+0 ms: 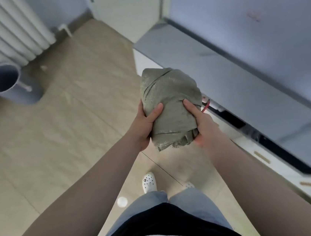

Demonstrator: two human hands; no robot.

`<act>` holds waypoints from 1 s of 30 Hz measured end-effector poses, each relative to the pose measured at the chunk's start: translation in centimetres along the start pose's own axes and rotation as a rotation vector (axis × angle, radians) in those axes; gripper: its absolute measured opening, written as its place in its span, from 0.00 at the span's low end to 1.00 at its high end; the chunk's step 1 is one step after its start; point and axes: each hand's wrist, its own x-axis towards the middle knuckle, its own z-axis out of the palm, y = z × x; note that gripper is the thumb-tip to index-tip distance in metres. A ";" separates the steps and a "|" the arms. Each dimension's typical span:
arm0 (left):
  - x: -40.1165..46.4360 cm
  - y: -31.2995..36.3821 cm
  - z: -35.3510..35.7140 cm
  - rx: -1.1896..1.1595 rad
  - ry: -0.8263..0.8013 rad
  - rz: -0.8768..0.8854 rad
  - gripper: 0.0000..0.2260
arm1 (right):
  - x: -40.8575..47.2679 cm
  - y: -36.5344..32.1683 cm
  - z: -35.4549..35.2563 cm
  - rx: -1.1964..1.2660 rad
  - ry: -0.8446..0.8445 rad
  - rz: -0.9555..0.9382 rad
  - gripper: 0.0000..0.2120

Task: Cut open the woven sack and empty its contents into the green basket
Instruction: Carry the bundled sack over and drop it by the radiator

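A person in a black printed shirt [163, 231] and light jeans [156, 201] stands on a pale tiled floor [47, 149], white perforated clogs [149, 181] showing between outstretched bare forearms. Both hands hold a bundled grey-green woven sack [170, 104] in the air in front of the body, clear of the floor and just beside the near edge of a grey counter [233, 74] on the right. The left hand [148, 126] grips the sack's left side, thumb laid across the front and fingers curled behind it. The right hand [203, 126] cups the sack's lower right, thumb pressed into the fabric and fingers wrapped underneath near the bunched end. The sack is rolled and creased, its mouth closed. A thin red loop [205, 106] shows just behind the right hand; what it belongs to cannot be told. Farther off on the left, a grey bin [9, 84] stands on the floor against a white ribbed radiator [3, 32], and white panels [127, 10] rise at the far end of the room.
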 end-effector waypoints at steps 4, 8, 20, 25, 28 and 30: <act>2.2 3.4 -6.8 -0.136 0.134 0.077 0.30 | 5.0 -0.9 8.5 -0.107 -0.071 0.041 0.14; 5.5 7.1 -12.4 -0.233 0.257 0.135 0.28 | 9.9 -2.3 16.2 -0.176 -0.191 0.093 0.14; 21.0 20.5 -24.3 -0.516 0.569 0.084 0.55 | 29.1 -10.0 35.2 -0.411 -0.225 0.182 0.20; 25.5 26.9 -29.1 -0.566 0.654 0.073 0.56 | 35.3 -11.9 43.3 -0.443 -0.217 0.222 0.25; 29.3 30.8 -33.2 -0.566 0.643 0.046 0.57 | 39.5 -13.0 48.3 -0.431 -0.203 0.236 0.24; 32.0 33.9 -35.7 -0.543 0.652 0.003 0.56 | 42.6 -13.9 52.0 -0.430 -0.205 0.236 0.25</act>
